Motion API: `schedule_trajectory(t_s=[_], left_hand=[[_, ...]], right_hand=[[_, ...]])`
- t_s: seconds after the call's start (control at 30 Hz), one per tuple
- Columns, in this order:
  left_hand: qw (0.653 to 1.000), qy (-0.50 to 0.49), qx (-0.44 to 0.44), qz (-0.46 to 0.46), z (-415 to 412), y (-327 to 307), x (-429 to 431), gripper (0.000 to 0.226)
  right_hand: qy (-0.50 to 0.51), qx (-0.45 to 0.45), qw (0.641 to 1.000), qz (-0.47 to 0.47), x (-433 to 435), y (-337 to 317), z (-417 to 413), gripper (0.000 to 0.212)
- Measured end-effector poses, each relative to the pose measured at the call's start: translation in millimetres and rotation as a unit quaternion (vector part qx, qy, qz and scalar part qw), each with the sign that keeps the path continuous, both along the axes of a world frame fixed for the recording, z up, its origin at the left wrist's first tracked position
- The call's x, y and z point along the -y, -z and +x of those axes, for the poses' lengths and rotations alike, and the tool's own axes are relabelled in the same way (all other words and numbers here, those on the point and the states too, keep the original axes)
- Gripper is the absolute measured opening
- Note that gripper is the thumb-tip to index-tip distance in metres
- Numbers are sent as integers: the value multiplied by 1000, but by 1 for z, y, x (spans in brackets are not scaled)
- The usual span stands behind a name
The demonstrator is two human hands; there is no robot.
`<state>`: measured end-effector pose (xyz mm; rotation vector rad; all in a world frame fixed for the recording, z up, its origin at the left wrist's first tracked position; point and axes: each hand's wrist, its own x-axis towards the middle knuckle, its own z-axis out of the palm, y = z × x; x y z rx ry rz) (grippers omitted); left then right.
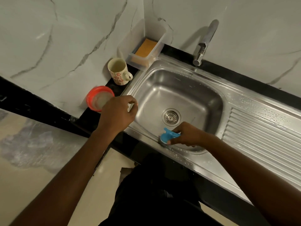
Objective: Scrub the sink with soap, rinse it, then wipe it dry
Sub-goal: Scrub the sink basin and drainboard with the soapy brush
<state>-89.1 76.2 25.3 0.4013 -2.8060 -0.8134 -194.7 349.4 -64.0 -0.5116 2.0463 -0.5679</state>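
1. Right hand (187,136): I see it closed around the blue handle of a scrubber (169,135). The thumb lies along the near side of the handle and the fingers wrap over the top. The dark scrubbing pad under the handle touches the near rim of the sink (179,88), at the edge where the rim drops into the basin.

2. Left hand (118,111): it hangs above the left rim of the sink with the fingers curled inward toward the thumb. I cannot tell whether anything is pinched between them.

3. Sink: a single steel basin set into the black table (228,70). The drain strainer (171,117) sits in the basin floor, just beyond the scrubber. Droplets and foam cover the rim and the ribbed drainboard (260,136) to the right of the basin. The tap (205,43) stands at the far edge, its spout angled over the back rim.

4. Surrounding items, all on the table left of the sink:
- a red-rimmed tub (99,98) of pale contents, just beside the left hand;
- a cream mug (119,71) with red flower prints, upright, handle toward the sink;
- a clear plastic tray (160,41) in the corner, with an orange sponge (145,48) lying inside.

5. A white veined wall (65,38) backs the table on two sides.
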Motion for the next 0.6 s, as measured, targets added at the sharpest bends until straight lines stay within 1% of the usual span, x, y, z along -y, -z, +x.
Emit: schedule_trajectory(t_s=[0.17,0.27,0.4,0.47,0.53,0.6], left_hand=[[1000,-4,5,1,6,0,-17,15],[1000,-16,19,5,17,6,-21,18],[999,-43,25,19,35,10,-18,18],[998,-58,25,21,44,11,-15,19],[997,-70,23,23,49,11,-10,19],[996,-82,17,28,53,11,-2,18]], right_hand=[[25,-78,995,-60,47,5,18,49],[80,-78,991,-76,64,7,31,44],[101,-80,985,-114,49,7,39,33],[94,-78,988,-94,35,8,37,35],[73,-81,992,-71,27,6,31,41],[54,-82,993,-70,34,-2,25,47]])
